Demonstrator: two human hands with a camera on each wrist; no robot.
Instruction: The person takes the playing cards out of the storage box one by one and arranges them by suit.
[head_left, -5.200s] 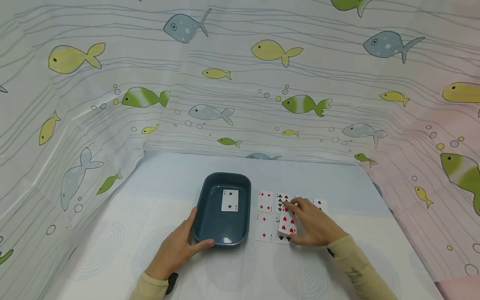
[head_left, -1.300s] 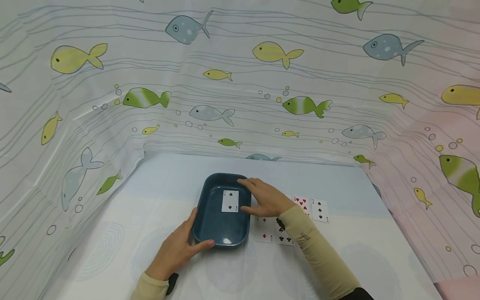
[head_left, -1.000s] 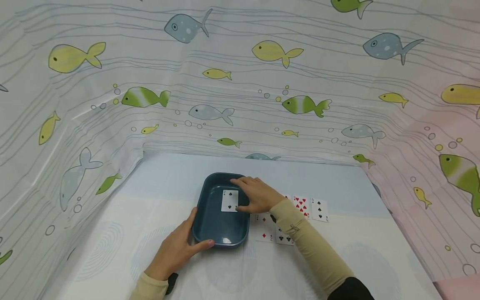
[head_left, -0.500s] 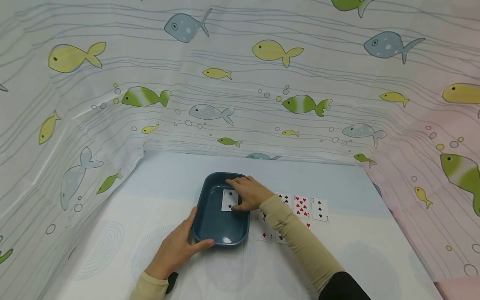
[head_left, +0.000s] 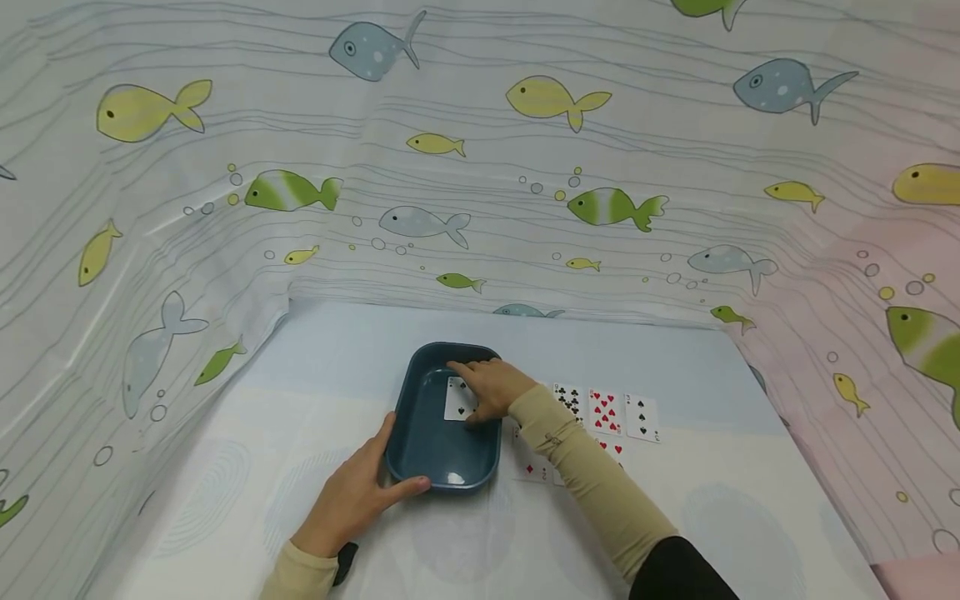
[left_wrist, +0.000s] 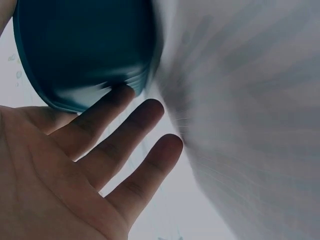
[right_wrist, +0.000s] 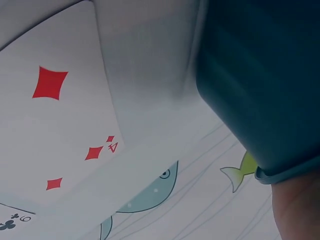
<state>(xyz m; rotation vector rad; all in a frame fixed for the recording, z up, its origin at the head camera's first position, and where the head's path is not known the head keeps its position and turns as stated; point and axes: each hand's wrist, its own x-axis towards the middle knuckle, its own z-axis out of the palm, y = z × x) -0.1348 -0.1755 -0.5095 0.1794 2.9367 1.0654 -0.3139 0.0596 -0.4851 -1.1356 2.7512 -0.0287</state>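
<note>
My left hand (head_left: 358,496) rests at the near left corner of a dark blue tray (head_left: 420,454), thumb over the near rim. In the left wrist view its fingers (left_wrist: 120,150) are stretched out along the tray's outer wall. A two of spades (head_left: 455,402) lies face up in the tray. Over this card's right side is my right hand (head_left: 497,390), its index finger past the far edge and its thumb by the near edge. Most of its fingers are hidden from the right wrist view, which shows the tray wall and a four of diamonds (right_wrist: 65,115).
Right of the tray, face-up cards lie in two rows. The back row has a nine of clubs (head_left: 567,400), a hearts card (head_left: 605,412) and a three of spades (head_left: 642,418). Part of the front row, including a two of diamonds (head_left: 531,468), is under my right sleeve (head_left: 592,475).
Earlier my right hand held a hearts card above the front row; that card now lies at the row's right end. The hand has moved left into the tray. My left hand has stayed put.
</note>
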